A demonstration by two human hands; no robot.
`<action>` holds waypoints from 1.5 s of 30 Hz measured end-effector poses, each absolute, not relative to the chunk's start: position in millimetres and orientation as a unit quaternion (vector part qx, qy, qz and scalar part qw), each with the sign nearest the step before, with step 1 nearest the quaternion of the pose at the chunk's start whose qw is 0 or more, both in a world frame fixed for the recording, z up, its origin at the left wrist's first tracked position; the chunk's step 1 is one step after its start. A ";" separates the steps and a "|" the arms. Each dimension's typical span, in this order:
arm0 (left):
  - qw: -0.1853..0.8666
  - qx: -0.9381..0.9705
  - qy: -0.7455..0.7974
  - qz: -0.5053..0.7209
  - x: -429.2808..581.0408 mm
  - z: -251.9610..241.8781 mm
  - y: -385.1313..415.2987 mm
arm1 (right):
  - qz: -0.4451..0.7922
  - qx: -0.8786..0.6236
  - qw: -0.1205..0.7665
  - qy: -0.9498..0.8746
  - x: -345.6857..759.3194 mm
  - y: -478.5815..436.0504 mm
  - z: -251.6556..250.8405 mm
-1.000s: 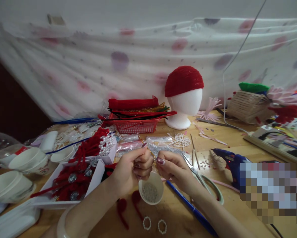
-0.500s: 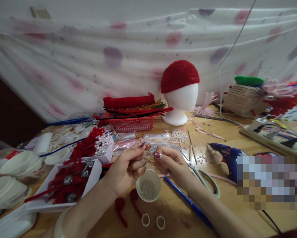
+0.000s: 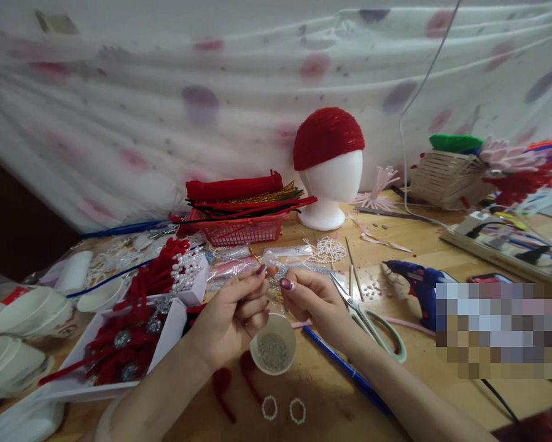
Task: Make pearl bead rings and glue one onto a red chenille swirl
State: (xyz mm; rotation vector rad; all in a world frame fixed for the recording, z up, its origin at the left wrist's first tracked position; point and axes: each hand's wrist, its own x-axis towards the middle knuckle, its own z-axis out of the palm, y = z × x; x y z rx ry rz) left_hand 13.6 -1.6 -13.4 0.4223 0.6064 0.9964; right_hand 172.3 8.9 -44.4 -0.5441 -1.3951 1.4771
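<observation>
My left hand (image 3: 232, 316) and my right hand (image 3: 315, 301) meet above a small white cup (image 3: 291, 344), both with thumb and fingers pinched. Between them runs a thin gold tinsel stem (image 3: 274, 280), gripped at both sides and partly hidden by the fingers. Small clear beads (image 3: 272, 353) lie in the cup. Two pearl bead rings (image 3: 269, 407) rest on the table in front of it. Beside the cup are two red fuzzy stems (image 3: 222, 393) with curled ends. A blue pen (image 3: 349, 373) lies under my right forearm.
Scissors (image 3: 392, 337) and a blue glue gun (image 3: 418, 283) are on the right. A white box (image 3: 172, 334) of red flowers stands left, near white bowls (image 3: 15, 313). Behind are a red basket (image 3: 241, 232) of stems and a foam head (image 3: 333, 184) wearing a red cap.
The view has shifted slightly, so the scene sits a little further left. Both hands keep their pinch on the gold stem, with only a slight shift of the fingers.
</observation>
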 end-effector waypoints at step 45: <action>0.782 0.251 0.305 0.482 15.1 -12.0 -3.6 | 0.612 -0.228 0.479 -0.586 171.7 9.9 -45.8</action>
